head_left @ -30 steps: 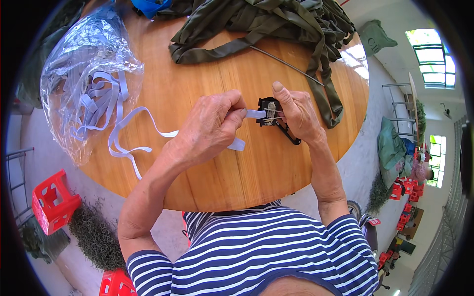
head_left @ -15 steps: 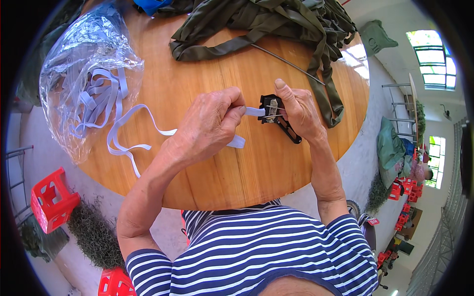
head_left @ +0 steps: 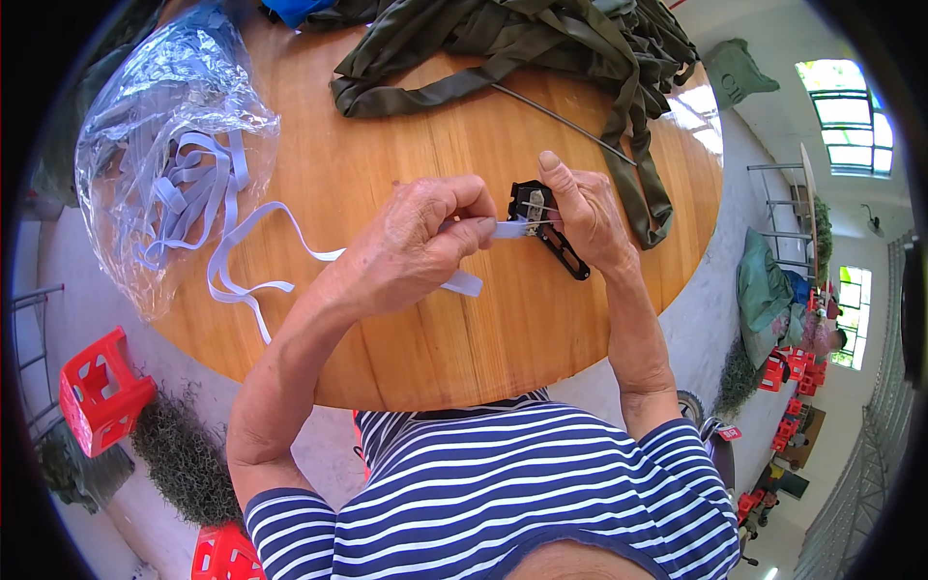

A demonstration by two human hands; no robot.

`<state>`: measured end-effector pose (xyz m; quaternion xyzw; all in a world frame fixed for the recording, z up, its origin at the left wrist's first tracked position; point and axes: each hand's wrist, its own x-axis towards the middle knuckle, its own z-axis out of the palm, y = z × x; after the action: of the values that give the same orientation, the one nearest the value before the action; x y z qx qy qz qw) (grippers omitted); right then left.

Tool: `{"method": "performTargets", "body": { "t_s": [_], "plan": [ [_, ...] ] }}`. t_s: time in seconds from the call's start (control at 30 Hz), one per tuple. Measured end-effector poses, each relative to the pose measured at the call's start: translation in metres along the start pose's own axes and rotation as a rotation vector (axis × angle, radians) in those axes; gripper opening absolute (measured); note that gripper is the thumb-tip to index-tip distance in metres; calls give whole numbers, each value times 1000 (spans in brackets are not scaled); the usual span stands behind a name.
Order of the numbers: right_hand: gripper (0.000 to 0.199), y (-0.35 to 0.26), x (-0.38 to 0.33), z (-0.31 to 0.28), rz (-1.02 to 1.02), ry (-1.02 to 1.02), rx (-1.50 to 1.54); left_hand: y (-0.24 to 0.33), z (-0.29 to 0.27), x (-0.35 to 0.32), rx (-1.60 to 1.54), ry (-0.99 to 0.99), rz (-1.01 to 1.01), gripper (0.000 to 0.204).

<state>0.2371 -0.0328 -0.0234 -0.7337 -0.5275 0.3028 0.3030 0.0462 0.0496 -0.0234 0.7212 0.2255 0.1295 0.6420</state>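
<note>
My left hand (head_left: 420, 242) pinches a flat pale-lavender elastic band (head_left: 510, 229) between thumb and fingers. One piece of the band runs right to the black tool, and another end (head_left: 464, 282) sticks out below the hand. My right hand (head_left: 597, 224) is closed round a black tool (head_left: 563, 255) with an open-framed arm, thin metal prongs and a pale, worn patch; its exact kind is unclear. The thumb points up, and the curled fingers are partly hidden. The band's right end lies against the prongs; whether it passes through them is unclear.
A clear plastic bag (head_left: 126, 184) holds a tangle of lavender elastic (head_left: 198, 184), with loose strands trailing over the round wooden table (head_left: 425, 358). Dark olive fabric straps (head_left: 425, 101) and a thin rod (head_left: 561, 124) lie at the far side. A red stool (head_left: 101, 396) stands left.
My left hand has shifted slightly right, closer to the black tool, bringing the band across its prongs. My right hand and the tool have stayed nearly still.
</note>
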Motion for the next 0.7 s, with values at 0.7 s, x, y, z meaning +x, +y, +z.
{"method": "performTargets", "body": {
  "t_s": [0.7],
  "plan": [
    [56, 8, 1, 3, 21, -22, 152, -8, 0, 1, 183, 93, 44, 14]
  ]
}}
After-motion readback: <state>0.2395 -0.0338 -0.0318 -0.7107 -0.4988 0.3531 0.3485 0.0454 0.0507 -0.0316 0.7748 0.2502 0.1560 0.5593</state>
